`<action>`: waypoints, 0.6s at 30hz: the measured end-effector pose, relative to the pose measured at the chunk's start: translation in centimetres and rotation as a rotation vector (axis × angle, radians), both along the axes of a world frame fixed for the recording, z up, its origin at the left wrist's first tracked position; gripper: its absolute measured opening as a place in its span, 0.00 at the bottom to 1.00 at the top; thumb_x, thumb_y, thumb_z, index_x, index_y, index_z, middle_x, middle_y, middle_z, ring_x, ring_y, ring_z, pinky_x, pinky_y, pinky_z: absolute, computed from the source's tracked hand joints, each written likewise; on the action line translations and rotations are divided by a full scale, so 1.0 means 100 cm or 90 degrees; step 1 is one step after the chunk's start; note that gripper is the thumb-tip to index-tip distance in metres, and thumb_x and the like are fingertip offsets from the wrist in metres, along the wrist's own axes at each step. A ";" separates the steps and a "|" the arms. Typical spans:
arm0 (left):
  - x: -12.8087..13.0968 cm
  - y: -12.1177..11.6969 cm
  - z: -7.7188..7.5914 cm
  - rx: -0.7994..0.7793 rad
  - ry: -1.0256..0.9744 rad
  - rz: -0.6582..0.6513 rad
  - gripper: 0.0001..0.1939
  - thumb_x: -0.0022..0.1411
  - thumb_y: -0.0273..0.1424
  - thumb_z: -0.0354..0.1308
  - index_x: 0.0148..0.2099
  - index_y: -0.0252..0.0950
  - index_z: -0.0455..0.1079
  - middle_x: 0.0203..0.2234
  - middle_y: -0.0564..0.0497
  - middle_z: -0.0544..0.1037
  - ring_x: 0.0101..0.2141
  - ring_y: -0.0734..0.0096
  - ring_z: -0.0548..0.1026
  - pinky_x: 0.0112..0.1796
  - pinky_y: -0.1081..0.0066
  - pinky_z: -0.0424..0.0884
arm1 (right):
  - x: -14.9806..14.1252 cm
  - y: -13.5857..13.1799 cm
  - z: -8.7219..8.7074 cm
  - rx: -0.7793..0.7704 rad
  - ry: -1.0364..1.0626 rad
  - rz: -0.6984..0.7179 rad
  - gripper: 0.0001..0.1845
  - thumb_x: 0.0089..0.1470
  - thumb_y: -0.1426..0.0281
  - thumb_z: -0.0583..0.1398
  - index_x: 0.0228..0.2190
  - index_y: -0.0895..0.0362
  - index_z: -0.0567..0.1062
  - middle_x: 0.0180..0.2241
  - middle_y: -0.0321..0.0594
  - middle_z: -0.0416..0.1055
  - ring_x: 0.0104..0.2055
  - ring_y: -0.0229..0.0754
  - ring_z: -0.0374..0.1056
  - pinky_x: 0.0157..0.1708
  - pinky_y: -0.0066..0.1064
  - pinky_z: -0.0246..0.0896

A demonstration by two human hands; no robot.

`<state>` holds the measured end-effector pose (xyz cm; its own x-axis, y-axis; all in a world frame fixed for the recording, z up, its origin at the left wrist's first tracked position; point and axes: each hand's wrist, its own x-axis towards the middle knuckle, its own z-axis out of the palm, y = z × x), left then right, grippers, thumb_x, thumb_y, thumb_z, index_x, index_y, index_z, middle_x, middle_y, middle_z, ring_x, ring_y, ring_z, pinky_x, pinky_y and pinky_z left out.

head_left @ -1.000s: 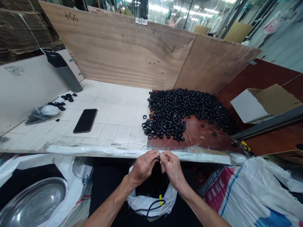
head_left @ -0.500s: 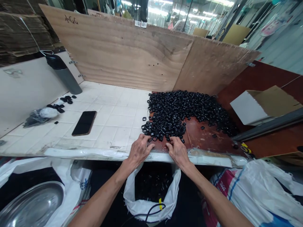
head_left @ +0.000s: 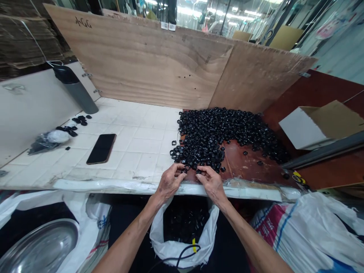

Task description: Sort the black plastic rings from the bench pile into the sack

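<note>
Small black rings (head_left: pixel 224 121) lie in a broad heap on the right half of the worktable (head_left: pixel 136 138), with a denser cluster close to its front edge. At that edge my left hand (head_left: pixel 170 180) pinches a small black ring (head_left: pixel 184 170) between thumb and fingertips. My right hand (head_left: pixel 211 182), a short way to the right, pinches another black ring (head_left: pixel 198 171) the same way. Below and between my forearms hangs a white woven sack (head_left: pixel 157 237), open at the top, with many dark pieces inside. A black cord crosses its front rim.
A phone (head_left: pixel 101 148) lies on the white left half, near a grey bottle (head_left: pixel 81 94) and a plastic bag (head_left: pixel 45 141) of black pieces. A wooden board (head_left: pixel 148 60) closes the back. An open carton (head_left: pixel 303 129) stands right; a metal basin (head_left: pixel 42 246) sits lower left.
Both hands have closed their fingers on a ring each at the near side of the cluster. The right hand has shifted slightly left. The view has moved a little.
</note>
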<state>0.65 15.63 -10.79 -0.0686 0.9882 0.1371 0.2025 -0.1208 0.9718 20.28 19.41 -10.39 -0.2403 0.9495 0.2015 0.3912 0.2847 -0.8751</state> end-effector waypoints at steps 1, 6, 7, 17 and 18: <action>-0.001 -0.001 0.002 -0.010 -0.058 -0.018 0.13 0.62 0.32 0.59 0.49 0.36 0.69 0.44 0.46 0.78 0.42 0.64 0.78 0.45 0.66 0.74 | -0.003 -0.002 0.002 -0.015 0.024 0.012 0.13 0.53 0.70 0.62 0.42 0.55 0.78 0.39 0.40 0.74 0.31 0.39 0.69 0.31 0.29 0.67; -0.011 -0.003 0.008 -0.057 -0.304 -0.113 0.15 0.60 0.33 0.64 0.47 0.33 0.71 0.43 0.43 0.80 0.43 0.64 0.79 0.48 0.65 0.73 | -0.021 -0.011 0.007 -0.060 0.146 0.045 0.12 0.52 0.69 0.63 0.41 0.55 0.78 0.42 0.43 0.74 0.38 0.42 0.71 0.36 0.31 0.69; -0.012 -0.003 0.008 -0.066 -0.335 -0.126 0.14 0.60 0.33 0.64 0.47 0.33 0.70 0.42 0.44 0.81 0.42 0.64 0.79 0.48 0.64 0.72 | -0.025 -0.013 0.006 -0.079 0.166 0.041 0.14 0.52 0.69 0.63 0.43 0.55 0.77 0.41 0.43 0.74 0.37 0.42 0.72 0.36 0.31 0.70; -0.015 -0.005 0.003 -0.072 -0.333 -0.103 0.14 0.58 0.30 0.66 0.46 0.33 0.73 0.41 0.47 0.80 0.41 0.68 0.78 0.46 0.70 0.73 | -0.035 -0.023 0.021 0.095 0.060 0.084 0.11 0.58 0.73 0.59 0.42 0.53 0.78 0.41 0.43 0.74 0.44 0.44 0.72 0.45 0.35 0.69; -0.015 -0.005 0.002 -0.069 -0.327 -0.103 0.14 0.58 0.30 0.66 0.46 0.34 0.73 0.41 0.47 0.80 0.42 0.68 0.78 0.46 0.70 0.73 | -0.035 -0.024 0.022 0.100 0.056 0.080 0.12 0.58 0.73 0.59 0.44 0.53 0.77 0.42 0.43 0.74 0.43 0.44 0.72 0.44 0.35 0.69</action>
<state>-0.80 15.17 -10.56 0.0541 0.9983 0.0227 -0.3147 -0.0046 0.9492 16.82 17.05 -8.15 -0.3297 0.8684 0.3705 0.2675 0.4623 -0.8454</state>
